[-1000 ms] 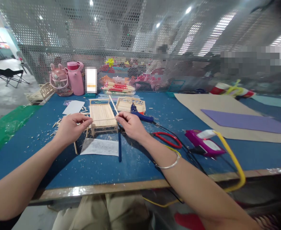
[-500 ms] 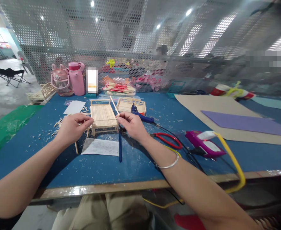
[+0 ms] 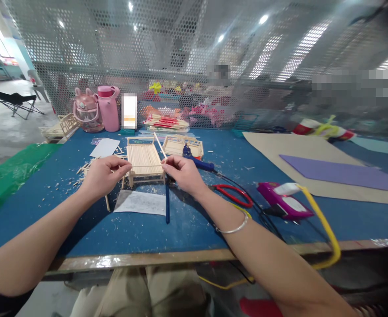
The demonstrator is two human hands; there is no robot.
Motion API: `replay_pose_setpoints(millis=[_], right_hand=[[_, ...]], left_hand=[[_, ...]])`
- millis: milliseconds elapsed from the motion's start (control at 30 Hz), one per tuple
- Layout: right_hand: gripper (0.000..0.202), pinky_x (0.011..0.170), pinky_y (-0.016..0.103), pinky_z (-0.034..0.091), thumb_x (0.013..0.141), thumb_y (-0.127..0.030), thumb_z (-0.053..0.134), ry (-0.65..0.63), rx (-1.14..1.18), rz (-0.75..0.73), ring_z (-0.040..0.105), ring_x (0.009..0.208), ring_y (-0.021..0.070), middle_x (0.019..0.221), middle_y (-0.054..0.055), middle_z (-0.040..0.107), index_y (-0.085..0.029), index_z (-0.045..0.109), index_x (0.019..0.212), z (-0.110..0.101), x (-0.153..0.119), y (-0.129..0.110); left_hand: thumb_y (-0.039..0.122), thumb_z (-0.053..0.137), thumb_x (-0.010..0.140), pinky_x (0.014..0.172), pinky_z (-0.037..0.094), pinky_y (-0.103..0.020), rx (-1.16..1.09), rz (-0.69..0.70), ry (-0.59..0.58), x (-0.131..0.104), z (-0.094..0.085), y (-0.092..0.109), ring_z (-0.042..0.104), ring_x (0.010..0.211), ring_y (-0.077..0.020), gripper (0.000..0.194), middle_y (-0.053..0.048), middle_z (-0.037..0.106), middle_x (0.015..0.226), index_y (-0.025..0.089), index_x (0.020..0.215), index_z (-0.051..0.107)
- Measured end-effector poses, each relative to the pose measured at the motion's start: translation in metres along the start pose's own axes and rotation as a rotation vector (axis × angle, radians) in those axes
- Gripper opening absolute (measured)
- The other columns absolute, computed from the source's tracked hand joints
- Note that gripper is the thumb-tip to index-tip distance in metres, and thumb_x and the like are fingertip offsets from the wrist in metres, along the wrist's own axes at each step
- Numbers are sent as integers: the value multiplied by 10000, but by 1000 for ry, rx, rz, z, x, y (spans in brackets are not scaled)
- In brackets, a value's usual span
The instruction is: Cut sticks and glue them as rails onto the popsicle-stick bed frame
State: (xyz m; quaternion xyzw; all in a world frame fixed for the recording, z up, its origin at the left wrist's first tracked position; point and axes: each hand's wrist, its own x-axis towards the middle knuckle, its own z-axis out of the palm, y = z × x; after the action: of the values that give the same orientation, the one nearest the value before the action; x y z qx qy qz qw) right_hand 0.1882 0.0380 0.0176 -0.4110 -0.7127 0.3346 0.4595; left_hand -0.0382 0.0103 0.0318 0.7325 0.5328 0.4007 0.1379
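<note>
A small slatted wooden frame (image 3: 144, 157) stands on the blue table between my hands, its legs toward me. My left hand (image 3: 107, 176) pinches the left end of a thin horizontal stick (image 3: 147, 166) that lies across the frame's front part. At the frame's right side, my right hand (image 3: 183, 172) is closed, fingertips together at the stick's other end. A slanted stick (image 3: 160, 145) rises from those same fingertips. Whether both sticks are gripped there is hard to tell. Below the frame lies a grey-white sheet (image 3: 140, 203).
A blue glue gun (image 3: 198, 162) lies behind my right hand, beside a second wooden piece (image 3: 174, 145). Red-handled pliers (image 3: 234, 195) and a purple tool (image 3: 284, 201) are to the right. Pink bottles (image 3: 108, 110) stand at the back. Stick scraps lie left.
The whole view has shifted slightly, with things appearing a little further right. My hands keep their hold on both sides of the frame.
</note>
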Motion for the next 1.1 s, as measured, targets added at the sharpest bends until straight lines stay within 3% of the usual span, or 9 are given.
replay_pose_setpoints(millis=[400, 500, 667, 867, 1100], right_hand=[[197, 594, 248, 383, 748, -349, 553, -16, -31, 1, 448, 605, 104, 663, -7, 529, -154, 575, 736, 0, 0, 0], [198, 591, 248, 381, 754, -348, 547, -17, -33, 9, 447, 607, 105, 666, -4, 524, -152, 575, 740, 1, 0, 0], [203, 591, 246, 381, 755, -354, 547, -17, -34, 11, 446, 609, 106, 664, -4, 524, -154, 575, 735, 1, 0, 0], [204, 600, 247, 389, 749, -349, 552, -9, -39, 5, 459, 617, 110, 671, 2, 536, -148, 583, 748, 1, 1, 1], [200, 607, 245, 388, 757, -340, 546, -11, -39, 10, 463, 616, 107, 674, 1, 539, -144, 582, 753, 1, 0, 0]], left_hand=[[388, 559, 752, 627, 452, -299, -28, -31, -14, -1, 0, -1, 600, 673, -176, 243, -52, 707, 764, 189, 751, 699], [428, 526, 770, 660, 453, -308, -63, -98, -36, 1, -2, -2, 612, 721, -193, 308, -59, 712, 790, 178, 796, 704], [445, 463, 805, 683, 461, -300, -133, -211, 25, 3, -3, -2, 624, 762, -193, 367, -54, 720, 821, 173, 893, 693], [432, 515, 759, 585, 445, -281, -58, -170, -48, -1, -1, 2, 597, 639, -174, 312, -42, 700, 703, 174, 782, 689], [383, 550, 761, 614, 460, -271, -11, -93, -15, -2, 1, 1, 608, 655, -162, 255, -42, 705, 728, 170, 779, 689]])
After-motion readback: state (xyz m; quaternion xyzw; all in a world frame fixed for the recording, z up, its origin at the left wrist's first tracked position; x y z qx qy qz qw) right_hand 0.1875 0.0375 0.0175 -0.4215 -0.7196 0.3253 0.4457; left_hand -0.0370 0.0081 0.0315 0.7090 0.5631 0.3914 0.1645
